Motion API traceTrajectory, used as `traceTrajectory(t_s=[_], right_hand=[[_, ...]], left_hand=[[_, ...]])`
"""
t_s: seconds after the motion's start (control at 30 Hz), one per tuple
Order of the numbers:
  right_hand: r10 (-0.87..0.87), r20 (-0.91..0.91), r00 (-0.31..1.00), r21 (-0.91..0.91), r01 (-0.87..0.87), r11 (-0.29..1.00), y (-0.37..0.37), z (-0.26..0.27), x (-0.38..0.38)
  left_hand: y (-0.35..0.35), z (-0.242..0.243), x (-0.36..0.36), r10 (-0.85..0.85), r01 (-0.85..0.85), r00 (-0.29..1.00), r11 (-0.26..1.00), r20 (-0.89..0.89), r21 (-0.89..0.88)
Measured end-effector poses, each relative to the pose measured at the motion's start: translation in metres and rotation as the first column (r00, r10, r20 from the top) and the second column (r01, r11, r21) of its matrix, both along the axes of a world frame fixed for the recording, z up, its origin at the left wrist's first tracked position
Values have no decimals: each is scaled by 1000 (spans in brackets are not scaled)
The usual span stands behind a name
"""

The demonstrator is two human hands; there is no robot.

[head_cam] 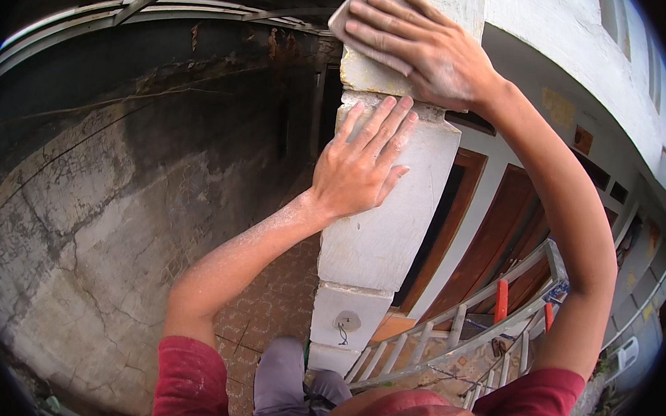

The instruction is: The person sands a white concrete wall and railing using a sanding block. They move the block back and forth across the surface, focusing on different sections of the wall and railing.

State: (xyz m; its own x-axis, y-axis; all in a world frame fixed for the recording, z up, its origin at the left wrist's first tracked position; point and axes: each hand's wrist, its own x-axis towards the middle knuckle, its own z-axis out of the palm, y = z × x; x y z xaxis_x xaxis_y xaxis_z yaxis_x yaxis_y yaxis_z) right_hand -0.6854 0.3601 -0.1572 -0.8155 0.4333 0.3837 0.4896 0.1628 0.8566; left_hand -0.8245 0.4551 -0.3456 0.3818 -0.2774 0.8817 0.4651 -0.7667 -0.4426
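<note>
A white-painted masonry pillar (378, 233) with horizontal grooves rises in front of me. Patches along its left edge are chipped and yellowish. My right hand (428, 48) presses a greyish-brown sanding sheet or pad (371, 47) flat against the pillar's upper part. The palm side of that hand is hidden, and pale dust coats the thumb side. Lower down, my left hand (364, 158) lies flat on the pillar face just below a groove, with fingers spread and nothing held. White dust speckles its fingertips and forearm.
An aluminium ladder (457, 330) with red parts stands at the lower right, close to the pillar. Wires (343, 337) stick out of a round hole low on the pillar. To the left is a cracked, stained wall (106, 263); brown floor tiles (265, 295) lie far below.
</note>
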Motion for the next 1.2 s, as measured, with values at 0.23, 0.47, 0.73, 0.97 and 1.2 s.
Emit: traceTrajectory(t_s=[0.23, 0.47, 0.73, 0.97, 1.2], right_hand=[[-36, -215, 976, 437, 129, 890, 7, -11, 48], [-20, -338, 941, 405, 165, 899, -25, -4, 80], [-150, -488, 860, 192, 274, 943, -35, 14, 55], [-175, -92, 980, 442, 198, 875, -20, -29, 59], [46, -255, 966, 237, 17, 971, -1, -54, 22]], left_hand=[[8, 1, -3, -31, 35, 992, 999, 124, -29], [21, 63, -5, -216, 229, 914, 973, 345, 1], [31, 64, 4, -353, 451, 849, 872, 393, -191], [36, 82, 7, -278, 317, 881, 948, 382, -41], [31, 118, 9, -370, 406, 840, 914, 396, -8]])
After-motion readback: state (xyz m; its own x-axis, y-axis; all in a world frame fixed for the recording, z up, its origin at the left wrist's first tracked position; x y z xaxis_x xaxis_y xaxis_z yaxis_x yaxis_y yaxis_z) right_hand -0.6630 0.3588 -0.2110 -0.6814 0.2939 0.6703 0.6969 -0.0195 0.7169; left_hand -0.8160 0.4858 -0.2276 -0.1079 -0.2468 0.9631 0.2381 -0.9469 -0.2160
